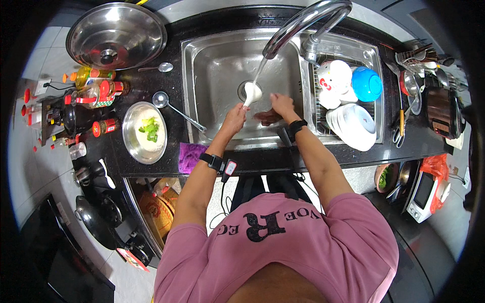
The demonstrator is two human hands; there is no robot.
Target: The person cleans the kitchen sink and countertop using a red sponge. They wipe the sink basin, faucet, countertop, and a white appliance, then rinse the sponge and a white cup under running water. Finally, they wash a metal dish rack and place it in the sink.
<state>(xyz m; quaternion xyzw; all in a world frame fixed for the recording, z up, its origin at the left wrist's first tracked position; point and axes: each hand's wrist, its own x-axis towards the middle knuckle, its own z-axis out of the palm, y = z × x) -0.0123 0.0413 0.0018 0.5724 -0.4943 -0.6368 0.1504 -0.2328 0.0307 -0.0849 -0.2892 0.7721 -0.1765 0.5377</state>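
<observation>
In the sink basin (pixel 209 65), my left hand (pixel 234 119) is closed round the handle of a white soup spoon (pixel 253 93). The spoon's bowl lies under water running from the chrome faucet (pixel 283 38), above the drain. My right hand (pixel 283 107) is to the right of the spoon, apart from it. Its fingers are loosely bent and apart, with nothing visible in them; part of the hand is in shadow. A dark band sits on each wrist.
The drying rack right of the basin holds a white cat-shaped item (pixel 334 81), a blue bowl (pixel 367 84) and stacked white bowls (pixel 356 126). Leftward are a purple cloth (pixel 191 157), a metal ladle (pixel 177 109), a steel bowl with chopped greens (pixel 132 144) and a large lid (pixel 136 38).
</observation>
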